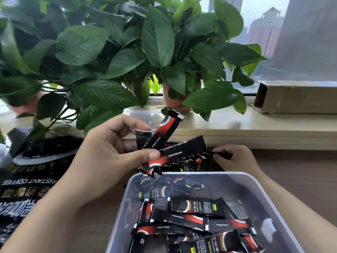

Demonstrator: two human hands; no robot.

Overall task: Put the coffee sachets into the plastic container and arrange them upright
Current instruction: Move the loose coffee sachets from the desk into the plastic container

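The left hand [109, 152] is holding a small fan of coffee sachets [164, 130], thumb pressing them against the curled fingers. Their long axes are tilting up and away to the right, and their lower ends are hanging just over the far-left corner of the plastic container [255, 181]. The container is sitting on the wooden surface [291, 167], nearer the person than both hands, so the bunch is lying just beyond and above its far rim. The left hand is the nearer one for lowering it in. The right hand [235, 159] is reaching into the loose pile of sachets [189, 163] beyond the far rim, fingers curled and seemingly pinching the end of one dark sachet [220, 152]. The sachets in the container [197, 209] are lying flat and crossing one another at odd angles, none standing, so the upright arranging is looking hardly begun. An opened coffee bag [27, 189] is lying to the left, under the potted plants [156, 37].
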